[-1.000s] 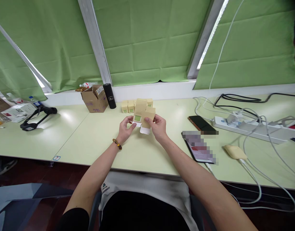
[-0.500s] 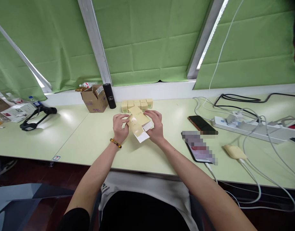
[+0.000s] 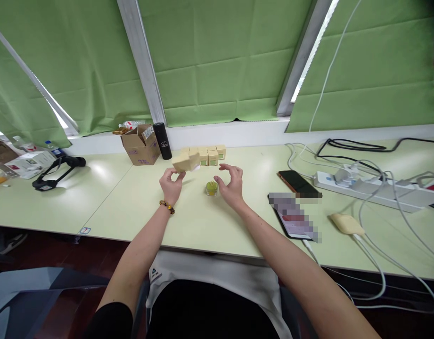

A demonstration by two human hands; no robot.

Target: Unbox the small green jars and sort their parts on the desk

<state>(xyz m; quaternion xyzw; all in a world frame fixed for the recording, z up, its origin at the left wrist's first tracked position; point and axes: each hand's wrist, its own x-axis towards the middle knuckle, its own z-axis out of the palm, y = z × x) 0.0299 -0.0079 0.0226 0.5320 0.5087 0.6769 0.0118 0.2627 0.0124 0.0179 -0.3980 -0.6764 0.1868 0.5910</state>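
Observation:
My left hand [image 3: 172,187] pinches a pale yellow cardboard box [image 3: 184,161] and holds it tilted above the table; the box is slightly blurred. A small glass jar [image 3: 211,189] with yellow-green contents stands upright on the table between my hands. Just right of the jar is my right hand [image 3: 232,185], its thumb and fingers apart and nothing between them. Whether the thumb touches the jar I cannot tell. Behind them, several small pale yellow boxes [image 3: 212,157] stand in a cluster, partly hidden by the box in my left hand.
At the back left stand a brown carton [image 3: 141,146] and a black cylinder [image 3: 162,141]. Two phones [image 3: 294,181] lie on the right, near a white power strip [image 3: 361,190], a yellow case [image 3: 346,224] and tangled cables. A black headset-like frame [image 3: 57,172] lies far left.
The box has moved left and up in my left hand. My right hand has let go of it and opened. The glass jar now shows on the table.

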